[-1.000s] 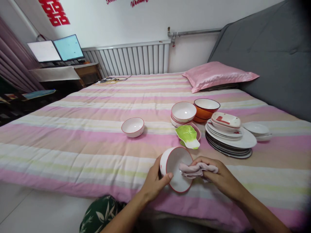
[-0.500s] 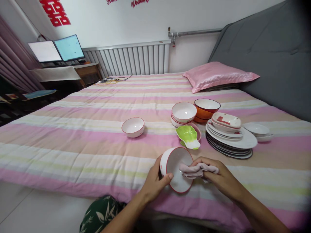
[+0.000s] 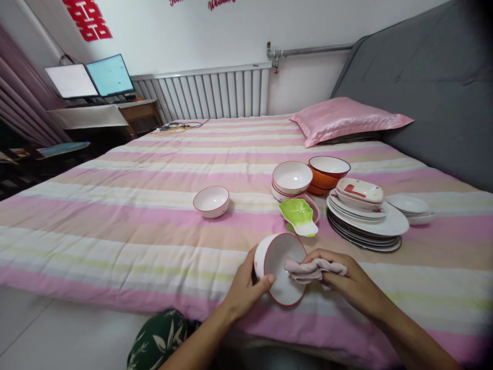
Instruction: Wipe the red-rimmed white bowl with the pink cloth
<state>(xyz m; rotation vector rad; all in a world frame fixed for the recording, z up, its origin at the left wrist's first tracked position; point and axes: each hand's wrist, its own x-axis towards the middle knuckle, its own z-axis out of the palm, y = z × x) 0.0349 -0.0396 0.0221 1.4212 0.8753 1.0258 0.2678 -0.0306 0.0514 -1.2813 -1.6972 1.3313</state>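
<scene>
My left hand (image 3: 248, 282) grips a white bowl (image 3: 275, 288) with a red rim, its thumb over the edge and its fingers behind the outer wall. The bowl is tilted, its mouth facing right. A pale pink cloth (image 3: 314, 271) is bunched in my right hand (image 3: 342, 275), and its front end reaches into the bowl's mouth. Just beyond the bowl lies a green and white leaf-shaped dish (image 3: 298, 213), on top of a pink dish (image 3: 314, 208). Another red-rimmed white bowl (image 3: 211, 202) stands upright by itself to the left.
Stacked white bowls (image 3: 291, 177) and orange bowls (image 3: 327, 177) stand behind the leaf dish. To the right are a tall plate stack (image 3: 396, 221) topped by rectangular dishes (image 3: 360, 191), and small white dishes (image 3: 410, 205). A pink pillow (image 3: 346, 121) and cables (image 3: 183, 126) lie farther back on the striped bed (image 3: 127, 216).
Almost nothing differs. Both hands, the bowl and the cloth hold the same pose; the whole view has shifted very slightly.
</scene>
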